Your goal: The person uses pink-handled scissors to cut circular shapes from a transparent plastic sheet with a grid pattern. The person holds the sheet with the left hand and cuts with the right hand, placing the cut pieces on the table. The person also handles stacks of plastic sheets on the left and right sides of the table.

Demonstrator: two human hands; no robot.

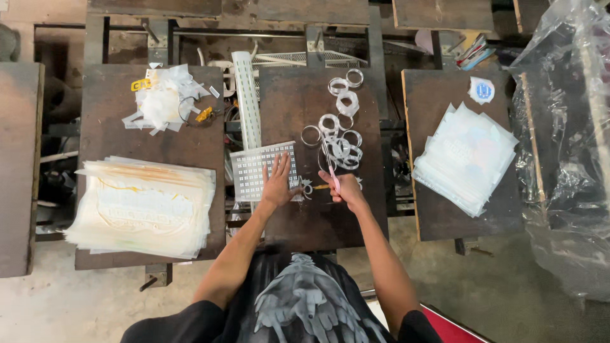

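The person leans over the middle board, both arms stretched forward. The right hand is closed round a thin pink tool; whether it is a blade or a pen I cannot tell. Its long axis runs up and away from the fist, tilted slightly left, the tip aimed at the loose film rings lying just beyond. The left hand lies flat with fingers spread, holding nothing, pressing down the near right corner of a printed sheet patterned with small squares. Between the two hands sits a small cut piece, touching or nearly touching the left fingertips and just left of the tool. The right hand is the nearer one to the rings; the left is nearer to the sheet.

Farther out, more rings trail toward the board's far edge, and a white roll stands up from the gap at the left. On the left board lies a thick stack of films, with a heap of scraps beyond it. On the right board sits another stack, and crumpled clear plastic hangs at the far right.
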